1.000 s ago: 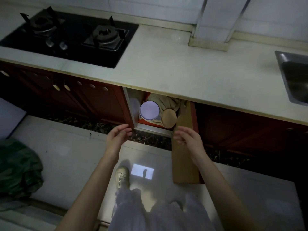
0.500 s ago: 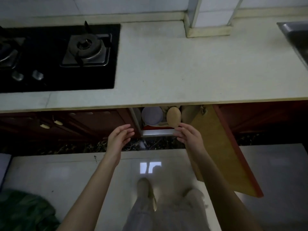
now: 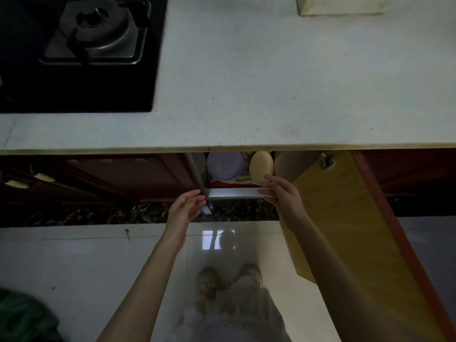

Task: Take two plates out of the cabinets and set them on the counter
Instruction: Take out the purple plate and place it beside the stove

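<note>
Bare and empty, our two hands reach toward the open cabinet under the desk. Our right hand [image 3: 280,190] has its fingers loosely spread, the fingertips at the lower rim of the tan plate [image 3: 261,167]; whether they already touch it we cannot tell, and nothing is gripped. Our left hand [image 3: 187,206] is half-open, fingers curved, just in front of the cabinet's pale metal sill [image 3: 233,193] and well short of the lavender plate [image 3: 225,166]. Both plates stand on edge, side by side, near the front of the compartment, partly hidden by the desk's front edge; what props them is too dark to make out. Right of our right hand the cabinet door [image 3: 345,218] hangs swung wide, its yellow inner face toward us. Above, the pale desk [image 3: 271,82] offers a broad bare stretch, with the gas hob [image 3: 81,45] at its left.

We judge the plates stiff, smooth and breakable if ceramic, light if plastic; the material is not evident. A sound hold would pinch the exposed lower rim, thumb on one face and fingers behind, then draw the plate out clear of the sill and the desk's overhang, one plate per hand.
</note>
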Action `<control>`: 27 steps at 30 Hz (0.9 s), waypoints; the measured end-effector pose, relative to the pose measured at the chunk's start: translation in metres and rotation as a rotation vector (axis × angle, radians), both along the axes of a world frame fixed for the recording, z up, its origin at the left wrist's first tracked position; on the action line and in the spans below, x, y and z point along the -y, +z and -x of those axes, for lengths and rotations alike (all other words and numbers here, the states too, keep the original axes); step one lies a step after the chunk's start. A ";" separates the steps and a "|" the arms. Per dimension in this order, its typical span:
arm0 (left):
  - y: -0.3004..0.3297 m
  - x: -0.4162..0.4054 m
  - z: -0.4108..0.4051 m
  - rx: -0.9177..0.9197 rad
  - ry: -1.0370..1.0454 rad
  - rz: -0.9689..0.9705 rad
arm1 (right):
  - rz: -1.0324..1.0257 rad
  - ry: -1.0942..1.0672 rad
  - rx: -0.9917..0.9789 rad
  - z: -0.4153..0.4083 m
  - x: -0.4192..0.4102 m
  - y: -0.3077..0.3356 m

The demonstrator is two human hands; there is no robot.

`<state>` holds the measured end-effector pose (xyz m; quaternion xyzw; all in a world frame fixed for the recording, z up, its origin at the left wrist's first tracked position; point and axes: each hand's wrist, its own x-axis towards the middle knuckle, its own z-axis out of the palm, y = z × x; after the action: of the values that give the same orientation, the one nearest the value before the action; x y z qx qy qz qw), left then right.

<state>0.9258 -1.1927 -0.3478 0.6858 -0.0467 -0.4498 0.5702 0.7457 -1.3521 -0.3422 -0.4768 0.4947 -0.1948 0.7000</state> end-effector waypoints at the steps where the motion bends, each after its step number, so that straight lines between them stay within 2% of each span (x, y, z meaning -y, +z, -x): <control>1: -0.017 0.006 -0.002 -0.001 -0.002 0.000 | -0.005 -0.004 -0.005 -0.004 0.006 -0.018; 10: -0.173 0.075 -0.017 -0.037 0.054 0.016 | -0.064 -0.059 -0.010 -0.050 0.050 -0.178; 14: -0.248 0.107 -0.027 -0.110 0.152 0.039 | -0.101 -0.089 -0.012 -0.076 0.073 -0.245; 18: -0.315 0.139 -0.039 -0.192 0.259 0.097 | -0.008 -0.044 -0.050 -0.096 0.096 -0.318; 23: -0.392 0.176 -0.052 -0.313 0.497 0.208 | 0.145 -0.076 -0.037 -0.120 0.125 -0.403; 27: -0.435 0.194 -0.060 -0.227 0.620 0.167 | 0.265 -0.139 -0.041 -0.135 0.135 -0.450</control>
<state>0.9858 -1.3863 -0.7826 0.5640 0.1912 -0.3231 0.7355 0.8805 -1.4873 -0.7921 -0.5333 0.5109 -0.2965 0.6055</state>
